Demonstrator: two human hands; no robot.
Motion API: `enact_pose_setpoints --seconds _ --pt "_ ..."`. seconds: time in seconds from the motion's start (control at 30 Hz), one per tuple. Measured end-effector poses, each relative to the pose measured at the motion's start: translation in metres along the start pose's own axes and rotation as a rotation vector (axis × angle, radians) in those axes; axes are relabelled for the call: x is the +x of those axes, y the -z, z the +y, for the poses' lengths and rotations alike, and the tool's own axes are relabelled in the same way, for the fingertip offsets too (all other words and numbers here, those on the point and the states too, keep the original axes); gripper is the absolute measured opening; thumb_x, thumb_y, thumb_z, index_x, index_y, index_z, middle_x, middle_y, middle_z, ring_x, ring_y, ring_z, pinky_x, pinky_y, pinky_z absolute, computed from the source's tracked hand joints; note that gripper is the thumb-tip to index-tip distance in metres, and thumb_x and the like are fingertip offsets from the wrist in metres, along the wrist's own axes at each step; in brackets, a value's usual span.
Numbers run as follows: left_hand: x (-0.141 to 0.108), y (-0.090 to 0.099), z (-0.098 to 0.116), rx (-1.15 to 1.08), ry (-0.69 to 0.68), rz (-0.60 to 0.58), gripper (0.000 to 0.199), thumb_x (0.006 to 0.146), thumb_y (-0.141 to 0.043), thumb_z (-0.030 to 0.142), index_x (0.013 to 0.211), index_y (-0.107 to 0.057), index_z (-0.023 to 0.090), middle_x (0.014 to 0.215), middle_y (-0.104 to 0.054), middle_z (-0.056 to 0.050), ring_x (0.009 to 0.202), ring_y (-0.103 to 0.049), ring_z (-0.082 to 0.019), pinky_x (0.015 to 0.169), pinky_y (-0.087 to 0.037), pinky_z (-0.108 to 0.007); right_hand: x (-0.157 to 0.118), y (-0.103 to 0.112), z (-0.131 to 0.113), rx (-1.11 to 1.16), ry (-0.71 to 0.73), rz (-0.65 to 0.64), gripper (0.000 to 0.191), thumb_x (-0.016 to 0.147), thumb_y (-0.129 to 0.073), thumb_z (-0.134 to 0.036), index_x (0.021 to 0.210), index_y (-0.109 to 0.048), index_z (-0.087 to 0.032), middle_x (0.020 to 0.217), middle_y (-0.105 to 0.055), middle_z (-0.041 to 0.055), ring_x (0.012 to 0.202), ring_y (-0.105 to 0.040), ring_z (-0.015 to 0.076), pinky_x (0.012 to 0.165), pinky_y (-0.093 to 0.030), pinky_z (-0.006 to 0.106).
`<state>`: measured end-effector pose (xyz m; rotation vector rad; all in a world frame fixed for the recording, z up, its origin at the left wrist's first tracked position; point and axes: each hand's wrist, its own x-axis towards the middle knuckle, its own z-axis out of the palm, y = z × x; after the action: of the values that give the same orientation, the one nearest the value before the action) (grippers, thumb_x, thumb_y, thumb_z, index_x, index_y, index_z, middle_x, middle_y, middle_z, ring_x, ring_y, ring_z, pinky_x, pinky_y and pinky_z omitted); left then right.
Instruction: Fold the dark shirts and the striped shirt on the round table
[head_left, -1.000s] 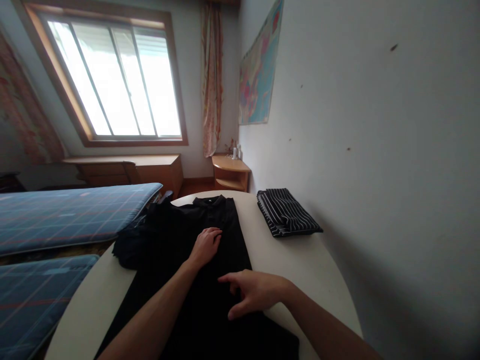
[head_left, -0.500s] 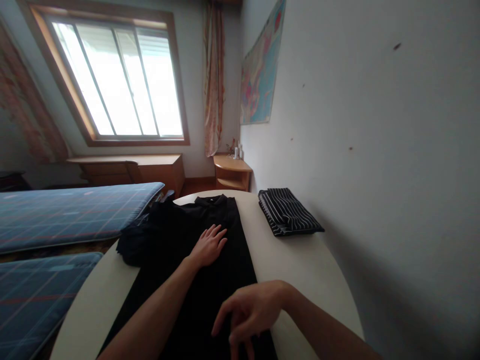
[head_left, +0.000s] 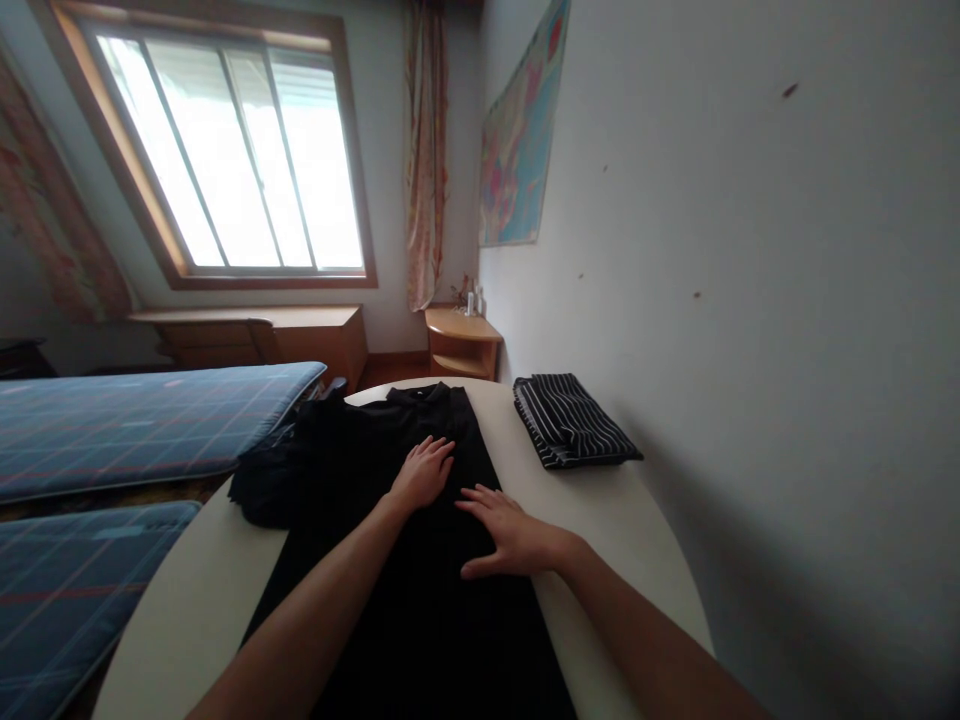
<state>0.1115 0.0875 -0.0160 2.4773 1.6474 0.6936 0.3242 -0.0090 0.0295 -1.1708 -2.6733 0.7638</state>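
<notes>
A black collared garment (head_left: 420,620) lies spread over the pale round table (head_left: 637,540), its collar at the far edge and its lower part running toward me. Dark fabric is bunched on its left side. My left hand (head_left: 424,472) rests flat on the upper part, fingers spread, holding nothing. Over the garment's right edge is my right hand (head_left: 506,535), palm down with thumb and fingers apart. I cannot tell whether it presses on the cloth. To the right, a folded black garment with white stripes (head_left: 577,420) lies near the wall.
Two blue plaid mattresses (head_left: 150,420) lie along the left of the table. Close on the right stands a white wall (head_left: 712,200) with a map (head_left: 521,140). Beyond are a wooden desk (head_left: 315,335), a small corner shelf (head_left: 461,325) and a window (head_left: 240,160).
My right hand has moved forward from the near part of the garment and opened out from a drooping, bent pose. My left hand has shifted slightly forward on the cloth.
</notes>
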Motion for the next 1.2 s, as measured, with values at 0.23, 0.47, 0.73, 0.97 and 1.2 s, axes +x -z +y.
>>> enact_pose_setpoints --seconds 0.23,0.47,0.73,0.97,1.2 --pt "0.015 0.006 -0.014 -0.078 -0.038 0.042 0.032 0.096 -0.047 0.024 0.115 -0.073 0.022 0.119 -0.07 -0.005 0.118 -0.06 -0.023 0.107 -0.043 -0.035 -0.001 -0.001 -0.012 -0.144 0.303 0.157 0.036 0.091 -0.052 -0.016 0.121 -0.068 -0.029 0.138 -0.056 0.0048 0.123 -0.052 0.021 0.108 -0.037 0.039" --pt "0.03 0.019 -0.024 -0.14 0.002 0.007 0.026 0.091 -0.056 0.022 0.107 -0.076 0.025 0.113 -0.074 -0.001 0.108 -0.067 -0.021 0.099 -0.049 -0.031 0.004 -0.008 -0.028 -0.317 0.384 0.146 0.018 0.087 -0.057 -0.02 0.101 -0.068 -0.022 0.129 -0.061 0.0047 0.105 -0.057 0.0209 0.095 -0.041 0.036" --pt "0.032 0.021 -0.027 -0.143 0.038 -0.055 0.025 0.088 -0.058 0.021 0.102 -0.078 0.027 0.109 -0.076 0.0 0.106 -0.068 -0.021 0.096 -0.05 -0.03 0.004 -0.013 -0.039 -0.359 0.453 0.069 0.012 0.075 -0.06 -0.023 0.086 -0.063 -0.021 0.099 -0.064 0.0037 0.09 -0.053 0.0196 0.08 -0.039 0.032" --pt "0.034 0.025 -0.028 -0.139 0.057 -0.036 0.024 0.088 -0.058 0.022 0.102 -0.078 0.027 0.109 -0.075 0.0 0.105 -0.068 -0.022 0.098 -0.049 -0.03 0.001 -0.009 -0.045 -0.307 0.504 0.086 0.016 0.074 -0.057 -0.02 0.09 -0.057 -0.021 0.106 -0.063 0.0046 0.099 -0.052 0.0208 0.087 -0.041 0.034" --pt "0.023 0.024 -0.037 -0.103 0.08 0.023 0.025 0.089 -0.056 0.024 0.101 -0.077 0.027 0.107 -0.075 -0.001 0.105 -0.066 -0.022 0.099 -0.048 -0.033 0.0 -0.017 -0.047 -0.114 0.519 0.091 0.041 0.075 -0.057 -0.018 0.117 -0.056 -0.021 0.143 -0.051 0.0093 0.139 -0.036 0.0266 0.112 -0.031 0.044"
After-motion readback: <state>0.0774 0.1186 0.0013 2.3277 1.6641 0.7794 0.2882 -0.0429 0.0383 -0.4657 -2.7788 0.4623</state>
